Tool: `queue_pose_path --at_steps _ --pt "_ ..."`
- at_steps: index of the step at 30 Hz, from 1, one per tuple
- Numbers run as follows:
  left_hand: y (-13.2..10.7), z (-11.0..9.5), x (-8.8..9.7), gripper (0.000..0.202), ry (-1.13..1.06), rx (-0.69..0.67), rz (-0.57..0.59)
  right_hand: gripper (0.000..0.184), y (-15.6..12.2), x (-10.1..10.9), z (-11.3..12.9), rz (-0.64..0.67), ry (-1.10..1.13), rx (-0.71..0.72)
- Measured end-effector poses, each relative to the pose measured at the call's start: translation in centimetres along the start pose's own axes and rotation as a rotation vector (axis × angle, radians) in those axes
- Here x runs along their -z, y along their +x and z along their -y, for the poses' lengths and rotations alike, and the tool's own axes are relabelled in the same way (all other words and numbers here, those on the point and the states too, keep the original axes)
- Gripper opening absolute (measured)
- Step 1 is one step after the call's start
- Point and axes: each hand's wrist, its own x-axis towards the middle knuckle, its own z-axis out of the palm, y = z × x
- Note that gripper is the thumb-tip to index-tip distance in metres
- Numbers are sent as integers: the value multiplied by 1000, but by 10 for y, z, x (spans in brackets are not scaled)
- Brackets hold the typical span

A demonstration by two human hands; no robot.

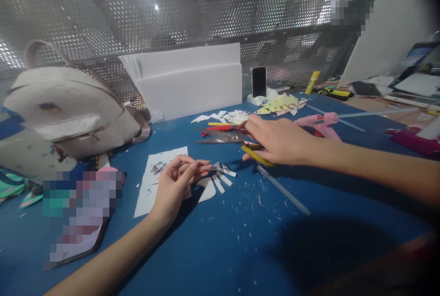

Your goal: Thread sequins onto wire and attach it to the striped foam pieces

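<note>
My right hand (280, 140) is wrapped round the yellow handles of a pair of scissors (223, 138), whose grey blades point left above the table. My left hand (178, 177) is closed in a pinch, and its fingers hide most of what they hold. Just beyond its fingertips is a small dark striped piece (220, 166). Below the fingers lie several white strips (224, 178) and a rounded white piece (207, 190). A white sheet (144, 200) with small scraps on it is partly under my left hand. A red tool (220, 128) lies behind the blades.
A pink glue gun (321, 124) stands to the right, and a clear glue stick (283, 190) lies nearer me. Paper scraps (235, 116), a yellow fringed piece (282, 103) and an upright phone (259, 82) are behind. A backpack (68, 108) is at left.
</note>
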Motion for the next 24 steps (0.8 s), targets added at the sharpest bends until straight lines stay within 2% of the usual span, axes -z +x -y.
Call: queue_pose_path --at_steps 5,13,24 --pt "2 2 1 17 1 16 4 57 -4 1 15 144 50 87" --pt "3 6 5 13 3 -12 -5 55 8 -5 29 142 72 134" --pt "2 5 3 14 25 -13 -17 54 13 -5 31 161 73 145"
